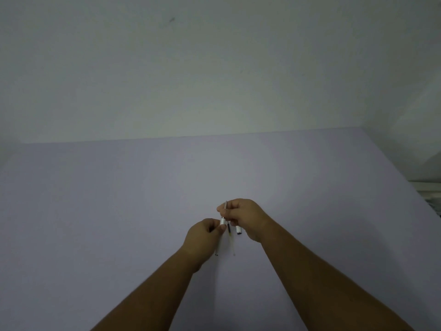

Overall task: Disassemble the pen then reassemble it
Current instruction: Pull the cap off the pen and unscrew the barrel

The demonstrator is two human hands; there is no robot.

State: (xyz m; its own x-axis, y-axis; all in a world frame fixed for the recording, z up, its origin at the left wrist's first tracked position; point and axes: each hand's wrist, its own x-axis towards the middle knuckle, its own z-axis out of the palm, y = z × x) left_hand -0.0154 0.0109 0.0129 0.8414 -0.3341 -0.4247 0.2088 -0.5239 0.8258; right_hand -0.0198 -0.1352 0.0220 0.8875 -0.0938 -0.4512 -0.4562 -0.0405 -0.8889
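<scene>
A: Grip first — what's held?

B: Right hand (241, 217), centre-low in frame, is pinched shut on the refill (229, 231); metal tip pokes out above the fingers, clear tube trails down toward frame bottom. Left hand (202, 237), just below-left of it, is closed round the white barrel (217, 244); its open collar sits at the thumb, nearly touching the refill, and its far end shows below the wrist.

A: Other parts?

B: A small white piece (238, 230), prob. the cap or tip section, is seen just right of the refill, under the right palm. Whether it's held or lying on the table (119, 211) can't be told. No spring is made out, too small.

A: Stage?

B: Judged as pen apart, w/ refill either just drawn out or about to be fed back in. Can't be settled from this alone.

A: How should it be done well?

B: Barrel should be kept still and in line w/ the refill. Refill is best gripped near the end being fed, so the thin tube isn't bent. It should be slid straight, no forcing. Loose piece should be kept w/in reach and not knocked by the right wrist.
</scene>
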